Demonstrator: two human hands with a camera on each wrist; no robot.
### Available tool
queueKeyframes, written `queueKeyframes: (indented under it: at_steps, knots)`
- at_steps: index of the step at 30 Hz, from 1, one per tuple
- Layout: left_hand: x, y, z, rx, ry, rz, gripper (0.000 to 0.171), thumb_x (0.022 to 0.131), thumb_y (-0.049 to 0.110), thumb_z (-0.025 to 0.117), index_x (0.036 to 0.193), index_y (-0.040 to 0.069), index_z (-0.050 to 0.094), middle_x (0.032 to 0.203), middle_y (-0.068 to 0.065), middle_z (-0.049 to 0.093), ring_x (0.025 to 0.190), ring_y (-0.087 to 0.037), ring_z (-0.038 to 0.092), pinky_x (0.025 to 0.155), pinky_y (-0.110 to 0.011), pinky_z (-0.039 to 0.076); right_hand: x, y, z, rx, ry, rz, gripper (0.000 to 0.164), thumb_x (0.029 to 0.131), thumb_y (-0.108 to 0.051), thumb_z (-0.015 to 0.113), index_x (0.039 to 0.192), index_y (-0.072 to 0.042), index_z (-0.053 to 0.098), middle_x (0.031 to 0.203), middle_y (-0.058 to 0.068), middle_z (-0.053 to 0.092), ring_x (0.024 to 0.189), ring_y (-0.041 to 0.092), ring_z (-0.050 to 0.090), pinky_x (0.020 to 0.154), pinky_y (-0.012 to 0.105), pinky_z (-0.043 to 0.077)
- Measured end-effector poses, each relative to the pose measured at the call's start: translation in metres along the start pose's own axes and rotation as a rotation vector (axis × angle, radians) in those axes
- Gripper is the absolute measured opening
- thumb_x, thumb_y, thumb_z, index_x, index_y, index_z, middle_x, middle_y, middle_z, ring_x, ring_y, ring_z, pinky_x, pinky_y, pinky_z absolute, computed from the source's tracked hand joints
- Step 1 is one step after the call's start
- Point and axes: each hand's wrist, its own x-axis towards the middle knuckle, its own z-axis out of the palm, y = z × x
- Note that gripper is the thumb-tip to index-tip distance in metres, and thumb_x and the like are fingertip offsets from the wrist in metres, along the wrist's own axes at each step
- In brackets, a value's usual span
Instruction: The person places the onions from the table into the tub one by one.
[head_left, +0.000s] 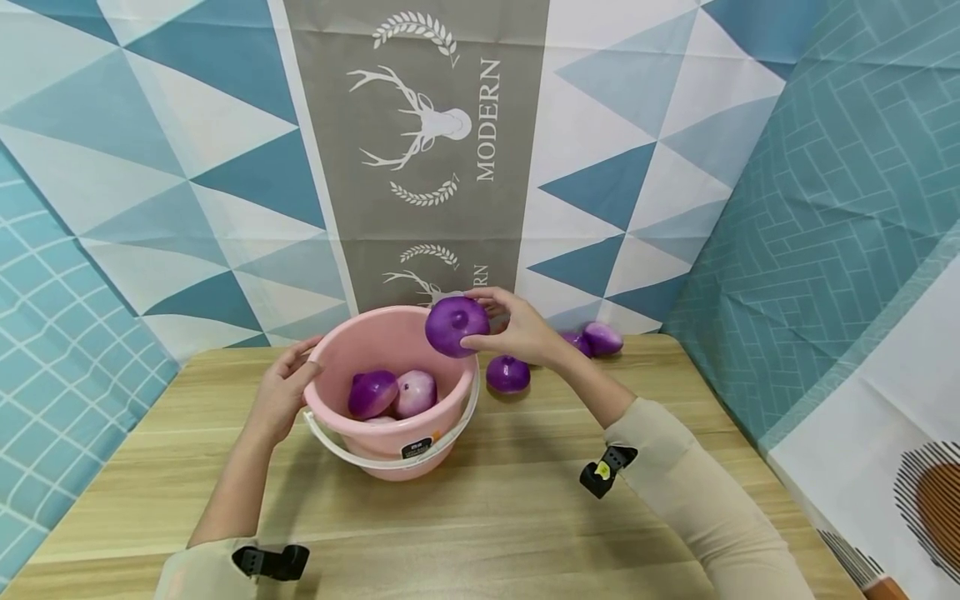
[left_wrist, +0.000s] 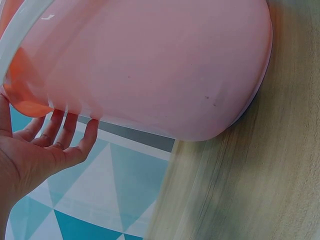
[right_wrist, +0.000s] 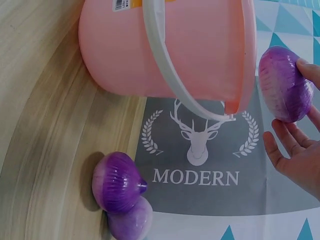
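Observation:
A pink bucket (head_left: 390, 446) with a white handle (head_left: 360, 458) stands upright on the table. My left hand (head_left: 281, 392) holds its left rim; in the left wrist view the fingers (left_wrist: 70, 130) lie against the outer wall. In my right hand (head_left: 521, 329) a purple onion (head_left: 456, 327) is pinched between thumb and fingers, above the bucket's right rim. Inside the bucket lie a dark purple onion (head_left: 372, 394) and a paler one (head_left: 416, 393), with part of another pale one showing below them.
Right of the bucket, one purple onion (head_left: 508, 375) sits on the wooden table (head_left: 480, 525). Farther right, near the back edge, lie more onions (head_left: 602, 338), partly hidden by my right arm. A patterned cloth (head_left: 420, 183) hangs behind the table.

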Motion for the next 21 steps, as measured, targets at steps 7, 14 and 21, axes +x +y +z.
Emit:
queueKeyframes:
  at_steps: [7, 14, 21]
  knots:
    - [-0.001, 0.000, 0.000, -0.006, 0.003, 0.001, 0.040, 0.094, 0.011, 0.048, 0.134, 0.006, 0.042, 0.095, 0.013, 0.058, 0.083, 0.000, 0.060, 0.066, -0.018, 0.055, 0.005, -0.005, 0.007, -0.001, 0.000, -0.024, 0.064, 0.073, -0.022, 0.080, 0.130, -0.016, 0.051, 0.121, 0.007, 0.056, 0.107, 0.025, 0.055, 0.086, 0.040, 0.053]
    - [-0.001, 0.000, 0.000, -0.012, 0.002, 0.005, 0.039, 0.094, 0.011, 0.049, 0.133, 0.007, 0.043, 0.095, 0.012, 0.058, 0.083, -0.001, 0.060, 0.066, -0.018, 0.054, 0.009, -0.010, 0.015, 0.004, -0.011, -0.014, 0.064, 0.073, -0.025, 0.079, 0.130, -0.019, 0.051, 0.120, 0.005, 0.056, 0.107, 0.022, 0.055, 0.085, 0.033, 0.053]
    - [-0.001, 0.000, 0.000, -0.007, 0.002, 0.007, 0.041, 0.094, 0.011, 0.049, 0.134, 0.005, 0.041, 0.095, 0.013, 0.059, 0.084, 0.000, 0.060, 0.066, -0.018, 0.055, 0.013, -0.013, 0.022, 0.035, -0.028, -0.013, 0.064, 0.073, -0.022, 0.079, 0.131, -0.017, 0.051, 0.122, 0.007, 0.055, 0.110, 0.025, 0.054, 0.088, 0.035, 0.052]
